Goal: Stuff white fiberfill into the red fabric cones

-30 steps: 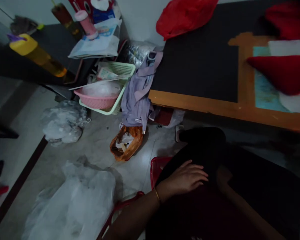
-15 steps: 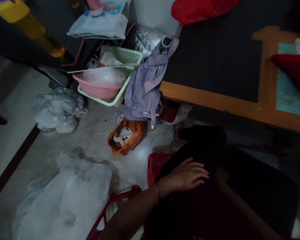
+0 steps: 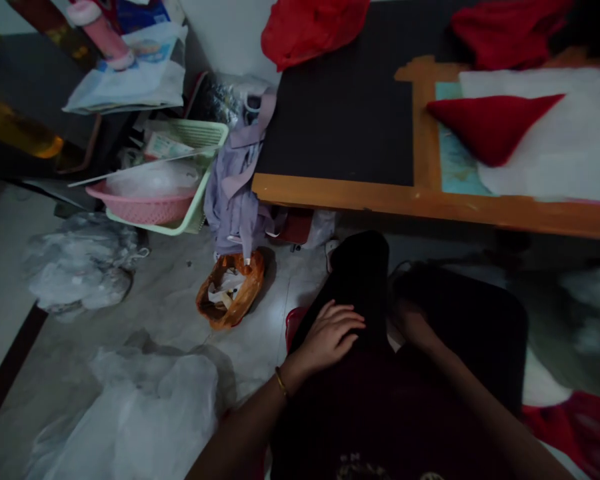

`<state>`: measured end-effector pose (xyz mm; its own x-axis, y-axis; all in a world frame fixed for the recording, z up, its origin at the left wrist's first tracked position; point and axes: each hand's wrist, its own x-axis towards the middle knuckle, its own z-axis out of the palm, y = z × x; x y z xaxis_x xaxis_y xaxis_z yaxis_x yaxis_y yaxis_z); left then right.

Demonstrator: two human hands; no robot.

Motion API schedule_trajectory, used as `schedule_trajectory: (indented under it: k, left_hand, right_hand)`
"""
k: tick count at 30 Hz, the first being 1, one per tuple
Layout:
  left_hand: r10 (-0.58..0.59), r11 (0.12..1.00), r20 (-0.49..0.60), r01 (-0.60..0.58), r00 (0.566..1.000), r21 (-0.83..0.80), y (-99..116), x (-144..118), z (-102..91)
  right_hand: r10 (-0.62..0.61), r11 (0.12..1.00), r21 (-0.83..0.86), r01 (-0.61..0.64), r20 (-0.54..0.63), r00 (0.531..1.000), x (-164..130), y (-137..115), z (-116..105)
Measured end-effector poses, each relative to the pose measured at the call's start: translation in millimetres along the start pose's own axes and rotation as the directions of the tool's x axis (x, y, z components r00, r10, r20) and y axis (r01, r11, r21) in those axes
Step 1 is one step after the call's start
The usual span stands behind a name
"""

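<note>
I sit on a red plastic chair (image 3: 294, 321) with my legs in black trousers (image 3: 360, 280). My left hand (image 3: 327, 333) lies flat on my left thigh, fingers spread, holding nothing; a gold bangle is on its wrist. My right hand (image 3: 411, 323) rests between my thighs in deep shadow, and its fingers are hard to make out. In front of me stands a wooden table (image 3: 380, 199) with a black mat (image 3: 345, 127), a red felt triangle (image 3: 487, 127) and white fabric (image 3: 555, 133) on it.
On the floor to my left lie an orange plastic bag (image 3: 229, 293), clear plastic bags (image 3: 145, 413), a green basket (image 3: 200, 167) holding a pink basket (image 3: 145, 208), and lilac cloth (image 3: 235, 193) hanging off the table corner. Red cloth (image 3: 313, 30) lies at the table's back.
The view has swung to the right, bringing more of the table's red and white fabric into sight. My left hand stays on my thigh; my right hand now shows between my legs.
</note>
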<state>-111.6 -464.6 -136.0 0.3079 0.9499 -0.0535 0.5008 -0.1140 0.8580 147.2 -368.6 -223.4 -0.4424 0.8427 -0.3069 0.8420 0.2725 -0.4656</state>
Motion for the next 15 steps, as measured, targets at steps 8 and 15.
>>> schedule_trajectory:
  k: [8,15]
  left_hand:
    - [-0.008,0.977,-0.122,0.033,0.992,0.209,-12.0,-4.7,3.8]
    - [0.001,0.907,-0.098,0.040,0.995,0.419,-17.6,-1.4,-1.7]
  right_hand:
    - [0.305,0.951,0.178,-0.253,-0.412,0.858,-44.3,94.1,-107.2]
    - [0.612,0.779,0.406,-0.478,-0.325,0.721,-78.4,145.1,-91.7]
